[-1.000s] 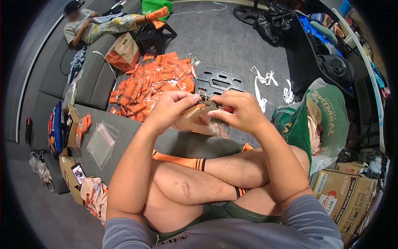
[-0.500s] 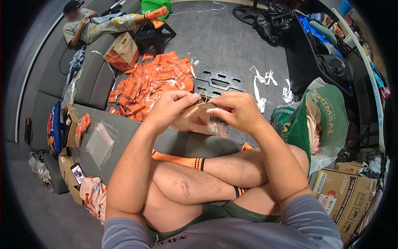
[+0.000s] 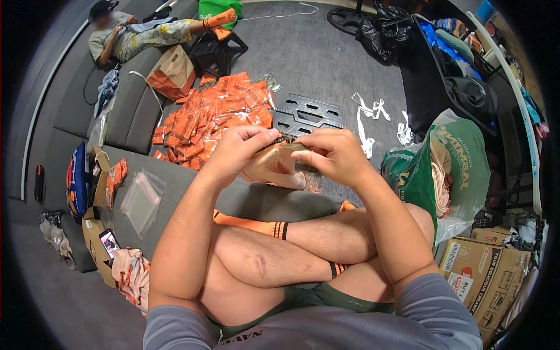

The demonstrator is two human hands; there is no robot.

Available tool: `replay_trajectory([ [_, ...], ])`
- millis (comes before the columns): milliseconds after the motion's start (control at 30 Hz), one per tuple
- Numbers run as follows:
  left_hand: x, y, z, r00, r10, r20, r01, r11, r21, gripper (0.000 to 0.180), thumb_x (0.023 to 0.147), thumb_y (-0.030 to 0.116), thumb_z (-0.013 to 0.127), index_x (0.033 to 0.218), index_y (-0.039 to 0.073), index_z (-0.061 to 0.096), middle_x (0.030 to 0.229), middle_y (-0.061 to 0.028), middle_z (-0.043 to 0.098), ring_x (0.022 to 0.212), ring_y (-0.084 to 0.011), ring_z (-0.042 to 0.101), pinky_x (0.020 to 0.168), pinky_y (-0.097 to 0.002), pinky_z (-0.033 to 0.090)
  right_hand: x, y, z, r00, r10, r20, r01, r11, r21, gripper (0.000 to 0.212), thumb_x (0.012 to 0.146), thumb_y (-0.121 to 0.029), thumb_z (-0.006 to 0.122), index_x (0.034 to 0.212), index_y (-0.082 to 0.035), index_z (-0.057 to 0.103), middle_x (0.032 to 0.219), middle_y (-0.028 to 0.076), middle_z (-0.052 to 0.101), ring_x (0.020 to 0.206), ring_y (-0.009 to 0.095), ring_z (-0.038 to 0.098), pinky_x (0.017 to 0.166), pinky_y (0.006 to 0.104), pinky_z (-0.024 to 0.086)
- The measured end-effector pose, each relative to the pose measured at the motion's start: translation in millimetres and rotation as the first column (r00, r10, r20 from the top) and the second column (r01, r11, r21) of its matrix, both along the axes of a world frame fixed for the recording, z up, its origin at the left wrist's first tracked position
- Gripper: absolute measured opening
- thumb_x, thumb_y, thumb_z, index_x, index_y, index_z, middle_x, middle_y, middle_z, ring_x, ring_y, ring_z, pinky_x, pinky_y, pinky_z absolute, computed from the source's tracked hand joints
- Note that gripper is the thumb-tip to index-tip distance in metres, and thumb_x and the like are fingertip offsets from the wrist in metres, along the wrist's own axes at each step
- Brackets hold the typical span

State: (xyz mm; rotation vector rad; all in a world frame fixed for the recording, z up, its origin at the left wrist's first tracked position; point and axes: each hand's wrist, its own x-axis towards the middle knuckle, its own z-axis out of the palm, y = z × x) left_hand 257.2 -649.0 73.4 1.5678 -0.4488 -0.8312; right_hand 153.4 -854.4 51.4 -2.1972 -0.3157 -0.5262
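Beyond my crossed legs [image 3: 262,256], my left hand [image 3: 236,153] and right hand [image 3: 333,155] pinch the upper edge of the cloth [image 3: 273,169], which hangs between them. Both have barely moved; the thread loop standing above that edge moments ago has dropped. Farther off, orange packets [image 3: 219,108] lie heaped as before on the floor [image 3: 332,52].

Well past the left hand [image 3: 238,153] over there, a tan-and-orange paper bag [image 3: 172,71] stands beside a black stool [image 3: 217,56], while shiny black plastic bags [image 3: 382,36] slump far beyond the right hand [image 3: 338,154], a brown cardboard box [image 3: 485,280] to its near right.
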Motion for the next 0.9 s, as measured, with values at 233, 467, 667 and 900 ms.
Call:
replay_trajectory([
  [233, 1.2, 1.4, 0.9, 1.000, -0.002, -0.026, 0.002, 1.000, -0.005, 0.027, 0.092, 0.027, 0.061, 0.090, 0.001, 0.070, 0.082, 0.0003, 0.066, 0.072, -0.0039, 0.055, 0.063, -0.0218, 0.044, 0.7, -2.5, 0.9, 0.998, -0.030, -0.050, 0.034, 0.997, 0.073, 0.027, 0.074, -0.016, 0.078, 0.093, 0.000, 0.069, 0.066, 0.008, 0.058, 0.055, 0.016, 0.051, 0.051, 0.0281, 0.041],
  [467, 2.2, 3.2, 3.5, 0.997, -0.008, -0.073, 0.005, 0.999, -0.047, 0.025, 0.092, 0.026, 0.060, 0.091, 0.003, 0.069, 0.082, 0.0006, 0.065, 0.072, -0.0039, 0.055, 0.065, -0.0211, 0.044, 4.9, -12.1, -8.1, 0.954, -0.131, -0.269, 0.227, 0.902, 0.366, 0.027, 0.082, -0.015, 0.073, 0.104, -0.002, 0.066, 0.069, -0.004, 0.056, 0.060, 0.004, 0.045, 0.054, 0.0212, 0.036],
  [667, -0.4, 3.5, 4.2, 0.999, -0.003, -0.050, -0.002, 0.996, -0.090, 0.024, 0.092, 0.026, 0.060, 0.090, 0.004, 0.069, 0.081, 0.0012, 0.064, 0.071, -0.0038, 0.055, 0.064, -0.0209, 0.044, 8.8, -16.1, -1.5, 0.959, -0.037, -0.280, 0.219, 0.724, 0.654, 0.027, 0.085, -0.015, 0.070, 0.109, -0.004, 0.064, 0.075, -0.008, 0.052, 0.067, 0.000, 0.044, 0.058, 0.0179, 0.035],
  [900, 0.8, 5.8, 2.0, 0.993, -0.101, -0.056, 0.093, 0.988, -0.124, 0.025, 0.091, 0.028, 0.061, 0.090, 0.005, 0.069, 0.081, 0.0022, 0.064, 0.070, -0.0030, 0.054, 0.061, -0.0198, 0.042, 1.1, 17.1, -2.3, 0.877, 0.318, -0.360, 0.020, 0.725, 0.689, 0.023, 0.085, -0.012, 0.070, 0.104, -0.001, 0.063, 0.078, -0.007, 0.055, 0.069, 0.001, 0.045, 0.064, 0.0173, 0.039],
])
